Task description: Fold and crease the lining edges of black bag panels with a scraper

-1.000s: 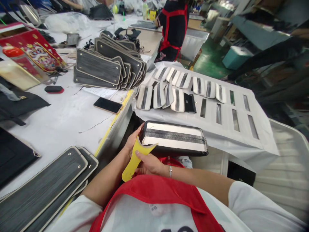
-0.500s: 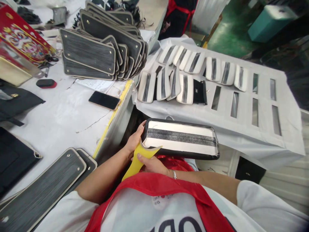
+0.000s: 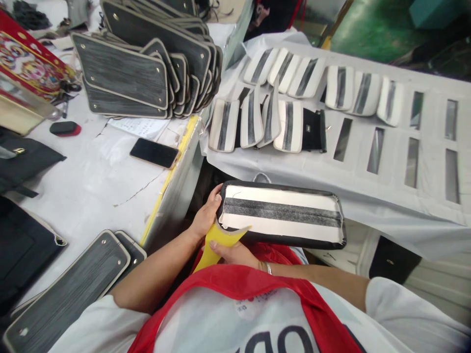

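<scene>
A long black bag panel [image 3: 283, 214] with white lining and a dark middle strip lies across my lap, inner side up. My left hand [image 3: 205, 215] grips its left end, fingers curled over the rim. My right hand [image 3: 235, 254] is closed on a yellow flat tool [image 3: 215, 241], whose tip rests on the panel's near left corner.
A white rack [image 3: 368, 186] ahead holds several small lined pieces [image 3: 257, 122] beside empty slots. On the table to the left lie a stack of grey panels [image 3: 147, 73], a phone [image 3: 153, 153], more panels [image 3: 73, 289] near me and black bags [image 3: 22, 162].
The view has tilted downward and closer. The panel and both hands keep the same hold; the yellow tool's tip stays at the panel's corner.
</scene>
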`<state>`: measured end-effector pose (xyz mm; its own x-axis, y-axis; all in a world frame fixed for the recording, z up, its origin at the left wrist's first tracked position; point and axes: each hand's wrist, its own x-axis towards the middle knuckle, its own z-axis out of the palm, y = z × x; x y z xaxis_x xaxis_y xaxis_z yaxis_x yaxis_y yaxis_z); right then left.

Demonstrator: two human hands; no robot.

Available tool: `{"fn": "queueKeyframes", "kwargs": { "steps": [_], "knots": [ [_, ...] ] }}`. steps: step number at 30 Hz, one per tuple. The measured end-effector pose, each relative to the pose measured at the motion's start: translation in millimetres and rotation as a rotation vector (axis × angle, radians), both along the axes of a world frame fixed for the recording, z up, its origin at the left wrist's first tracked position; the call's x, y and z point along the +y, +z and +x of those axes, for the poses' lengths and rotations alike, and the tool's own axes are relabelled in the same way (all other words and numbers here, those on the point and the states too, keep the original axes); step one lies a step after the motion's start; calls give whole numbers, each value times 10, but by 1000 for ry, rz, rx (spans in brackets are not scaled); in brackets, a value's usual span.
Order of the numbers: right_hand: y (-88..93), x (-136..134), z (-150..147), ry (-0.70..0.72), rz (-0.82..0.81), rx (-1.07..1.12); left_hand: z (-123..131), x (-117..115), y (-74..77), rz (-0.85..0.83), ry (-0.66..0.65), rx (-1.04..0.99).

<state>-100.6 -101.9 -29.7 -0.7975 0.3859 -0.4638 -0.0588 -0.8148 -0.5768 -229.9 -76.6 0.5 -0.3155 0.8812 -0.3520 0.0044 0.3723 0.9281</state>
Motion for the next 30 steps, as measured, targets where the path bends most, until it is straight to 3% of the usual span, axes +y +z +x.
{"fn": "queueKeyframes", "kwargs": {
  "steps": [6, 12, 19, 26, 30],
  "knots": [
    [38, 83, 13, 65, -11, 0, 13, 52, 27, -20, 4, 50],
    [56, 175, 32, 41, 85, 14, -7, 51, -66, 33, -13, 38],
    [-1, 228, 71, 98, 154, 27, 6, 72, -106, 57, -31, 198],
    [-27, 225, 83, 44, 26, -40, 35, 143, -74, 14, -38, 437],
    [22, 196, 35, 38, -15, -77, 41, 220, 1, 167, -169, 754]
  ]
}}
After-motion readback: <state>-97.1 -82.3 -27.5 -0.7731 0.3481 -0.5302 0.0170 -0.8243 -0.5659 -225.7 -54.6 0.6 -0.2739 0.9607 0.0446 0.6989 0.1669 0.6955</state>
